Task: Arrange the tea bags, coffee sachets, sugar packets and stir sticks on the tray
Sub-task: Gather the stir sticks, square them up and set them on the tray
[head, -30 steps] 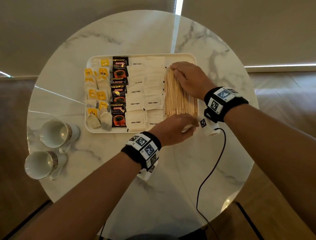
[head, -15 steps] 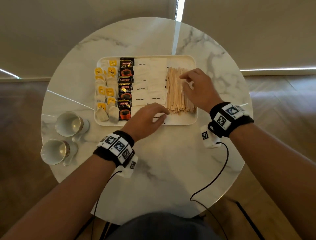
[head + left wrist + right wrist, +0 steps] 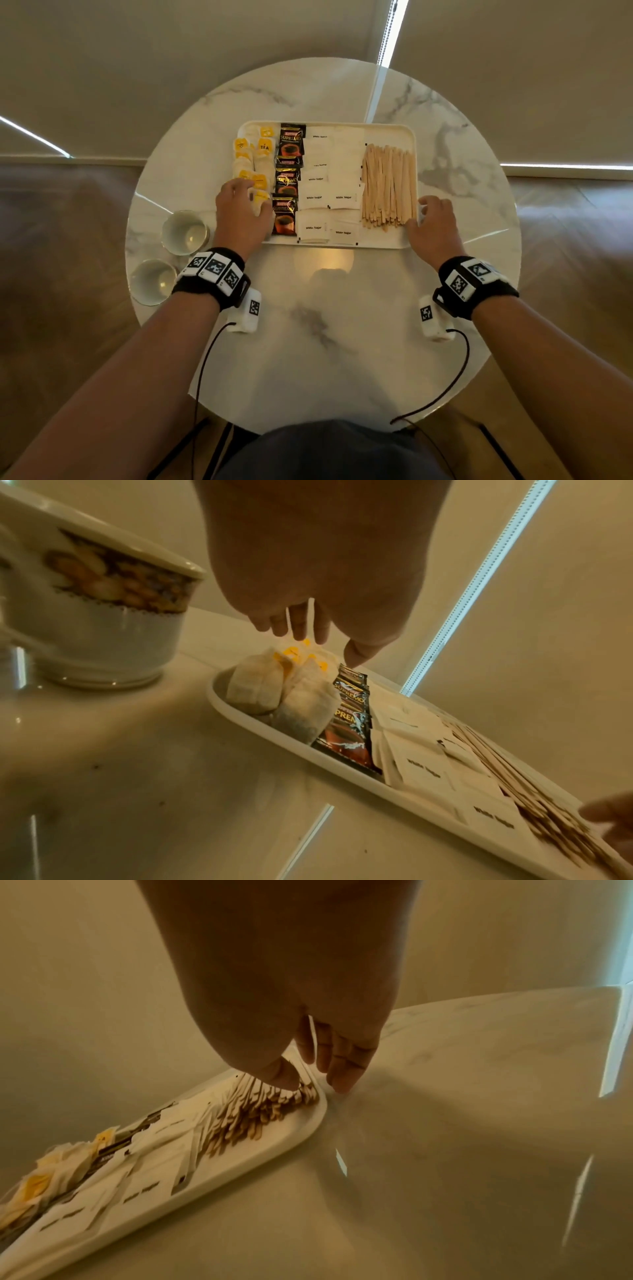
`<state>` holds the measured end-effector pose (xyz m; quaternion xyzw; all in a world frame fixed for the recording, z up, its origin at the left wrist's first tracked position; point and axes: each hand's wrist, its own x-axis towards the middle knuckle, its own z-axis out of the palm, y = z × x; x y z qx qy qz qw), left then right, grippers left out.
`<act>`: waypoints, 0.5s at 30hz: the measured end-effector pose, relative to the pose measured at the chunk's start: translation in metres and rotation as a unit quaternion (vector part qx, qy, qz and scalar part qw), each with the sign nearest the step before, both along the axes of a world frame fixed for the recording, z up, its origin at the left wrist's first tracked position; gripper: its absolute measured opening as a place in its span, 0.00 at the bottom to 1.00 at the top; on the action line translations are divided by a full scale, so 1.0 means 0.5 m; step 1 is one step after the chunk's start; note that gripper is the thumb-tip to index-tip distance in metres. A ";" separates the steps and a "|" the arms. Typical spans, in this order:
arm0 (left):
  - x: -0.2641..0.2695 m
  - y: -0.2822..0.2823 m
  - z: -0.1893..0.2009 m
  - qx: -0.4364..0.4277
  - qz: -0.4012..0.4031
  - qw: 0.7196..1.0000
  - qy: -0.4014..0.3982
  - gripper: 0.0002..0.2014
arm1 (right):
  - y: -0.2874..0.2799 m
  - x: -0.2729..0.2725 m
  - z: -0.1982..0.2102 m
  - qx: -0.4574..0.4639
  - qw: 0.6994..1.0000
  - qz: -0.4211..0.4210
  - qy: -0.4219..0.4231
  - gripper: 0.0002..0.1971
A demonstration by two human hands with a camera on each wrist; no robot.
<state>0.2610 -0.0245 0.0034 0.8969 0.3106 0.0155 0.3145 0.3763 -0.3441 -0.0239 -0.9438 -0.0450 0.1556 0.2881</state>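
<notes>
A white tray (image 3: pixel 342 245) (image 3: pixel 274 739) (image 3: pixel 274 1153) lies on the round marble table. From left to right it holds tea bags (image 3: pixel 255 161) (image 3: pixel 274 693), black coffee sachets (image 3: pixel 289 178) (image 3: pixel 349 723), white sugar packets (image 3: pixel 329 192) (image 3: pixel 428 769) and wooden stir sticks (image 3: pixel 387 185) (image 3: pixel 246 1118). My left hand (image 3: pixel 239 216) (image 3: pixel 325 647) hovers over the near tea bags with loose fingers, holding nothing. My right hand (image 3: pixel 428 219) (image 3: pixel 313 1085) is at the tray's near right corner. Its thumb is on the stick ends, its fingers are outside the rim, and they pinch the rim.
Two white cups (image 3: pixel 185 233) (image 3: pixel 152 281) stand left of the tray, the nearer one just beside my left wrist (image 3: pixel 92 631). Black cables trail from both wrist cameras over the table's (image 3: pixel 325 342) near edge. Bare marble lies between tray and my body.
My left hand moved left from the near sugar packets to above the near tea bags. My right hand left the stick pile and came down to the tray's near right rim.
</notes>
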 end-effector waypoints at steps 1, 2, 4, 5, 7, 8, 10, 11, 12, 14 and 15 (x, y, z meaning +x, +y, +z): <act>0.001 0.004 0.003 -0.009 0.015 1.000 0.004 0.25 | 0.000 -0.006 0.000 -0.009 1.000 -0.007 0.006 0.23; 0.003 0.008 0.005 -0.016 0.026 0.999 0.014 0.26 | 0.001 -0.011 -0.001 -0.018 1.000 -0.012 0.011 0.22; 0.006 0.014 0.002 -0.019 0.036 0.998 0.050 0.27 | 0.000 -0.020 -0.002 -0.027 0.999 -0.021 0.022 0.22; 0.008 0.017 -0.002 -0.020 0.040 0.997 0.068 0.27 | 0.000 -0.023 -0.003 -0.030 0.999 -0.025 0.024 0.22; 0.013 0.021 -0.010 -0.029 0.051 0.994 0.092 0.27 | -0.001 -0.025 -0.004 -0.034 0.999 -0.034 0.023 0.20; 0.014 0.022 -0.013 -0.034 0.053 0.993 0.100 0.28 | -0.001 -0.025 -0.006 -0.034 0.998 -0.039 0.022 0.18; 0.017 0.022 -0.017 -0.033 0.046 0.992 0.109 0.29 | -0.001 -0.025 -0.007 -0.033 0.998 -0.042 0.019 0.16; 0.017 0.022 -0.018 -0.031 0.044 0.992 0.111 0.29 | -0.002 -0.024 -0.007 -0.033 0.998 -0.042 0.016 0.15; 0.016 0.023 -0.018 -0.030 0.044 0.992 0.111 0.30 | -0.002 -0.024 -0.008 -0.033 0.999 -0.041 0.013 0.15; 0.014 0.025 -0.017 -0.033 0.050 0.992 0.107 0.31 | -0.003 -0.023 -0.010 -0.034 0.999 -0.036 0.007 0.14; 0.014 0.026 -0.016 -0.036 0.051 0.992 0.105 0.32 | -0.005 -0.022 -0.011 -0.036 0.999 -0.033 0.002 0.14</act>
